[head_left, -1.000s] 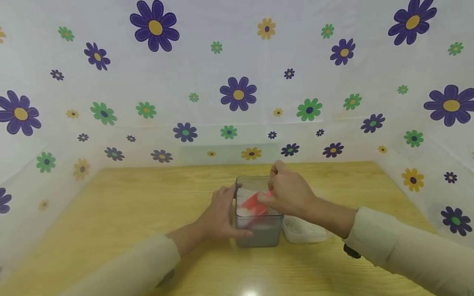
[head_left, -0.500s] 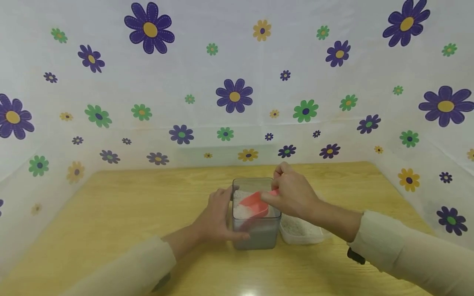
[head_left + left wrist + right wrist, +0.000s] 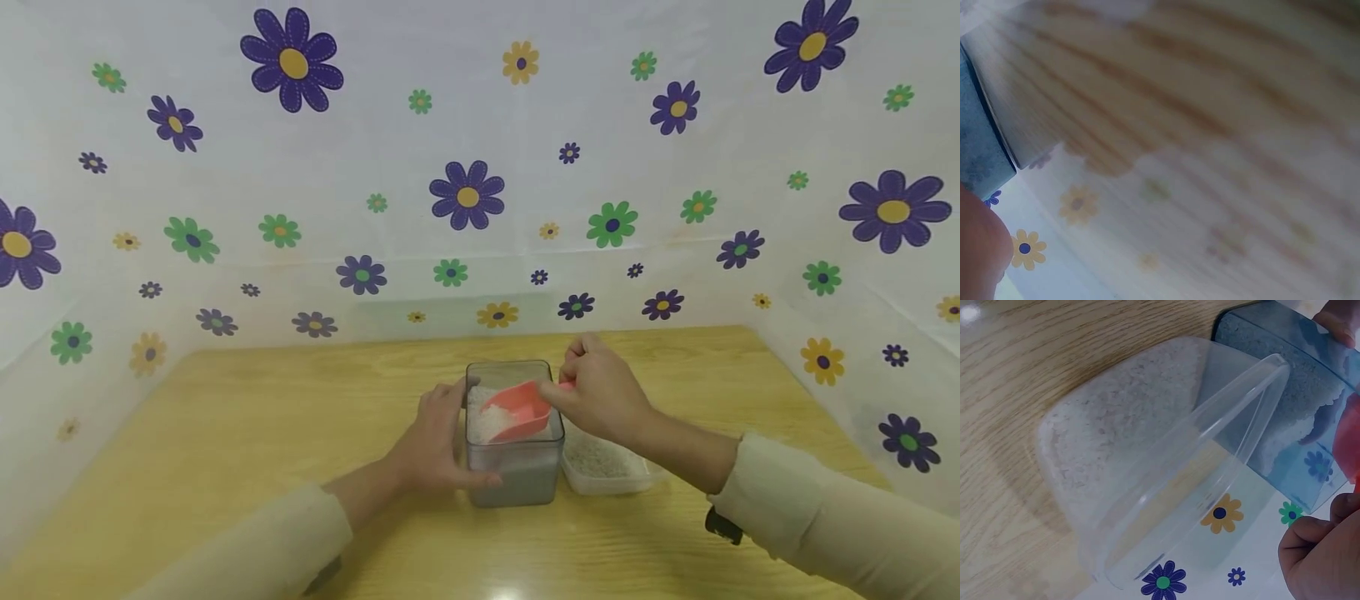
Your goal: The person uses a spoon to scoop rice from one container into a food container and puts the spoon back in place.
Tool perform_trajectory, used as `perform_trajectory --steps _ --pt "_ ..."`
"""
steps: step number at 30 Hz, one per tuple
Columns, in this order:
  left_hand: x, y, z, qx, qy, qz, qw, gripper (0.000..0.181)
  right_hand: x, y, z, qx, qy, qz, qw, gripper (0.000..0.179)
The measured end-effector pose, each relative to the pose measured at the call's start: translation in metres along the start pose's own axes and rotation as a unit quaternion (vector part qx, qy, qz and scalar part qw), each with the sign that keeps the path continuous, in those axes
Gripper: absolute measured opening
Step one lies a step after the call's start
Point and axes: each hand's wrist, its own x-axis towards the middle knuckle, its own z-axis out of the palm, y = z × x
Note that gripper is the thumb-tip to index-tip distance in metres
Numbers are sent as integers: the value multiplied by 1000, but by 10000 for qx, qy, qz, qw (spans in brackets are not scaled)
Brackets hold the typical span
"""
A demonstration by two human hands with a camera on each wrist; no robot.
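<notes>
My left hand (image 3: 423, 446) grips a clear grey square container (image 3: 513, 483) from its left side, thumb along the front wall and fingers toward the back. Rice fills much of the container. Above that rice, inside the rim, is a pink scoop (image 3: 531, 407) with a small heap of rice (image 3: 495, 422) in its mouth. My right hand (image 3: 600, 392) holds the scoop's handle, mostly hidden in its curled fingers. In the right wrist view the scoop (image 3: 1350, 434) shows partly at the right edge. Only a little of my left hand (image 3: 982, 250) appears in the left wrist view.
A low clear plastic tub (image 3: 611, 485) with rice in it stands against the container's right side, under my right forearm. Both rest on a wooden table (image 3: 300, 417). A white flowered cloth (image 3: 405, 150) hangs behind and at both sides.
The scoop has come up a little out of the rice and shows more of its bowl, with rice in it. My right hand moved slightly right; my left hand keeps its grip on the container.
</notes>
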Motion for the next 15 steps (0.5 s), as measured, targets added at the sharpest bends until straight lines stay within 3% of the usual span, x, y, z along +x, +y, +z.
perform_trajectory --steps 8,15 --pt "-5 -2 2 -110 -22 -128 9999 117 -3 6 -1 498 102 138 9986 45" --pt "-3 -2 1 -166 -117 -219 9996 115 -6 11 -17 613 -132 418 9972 45"
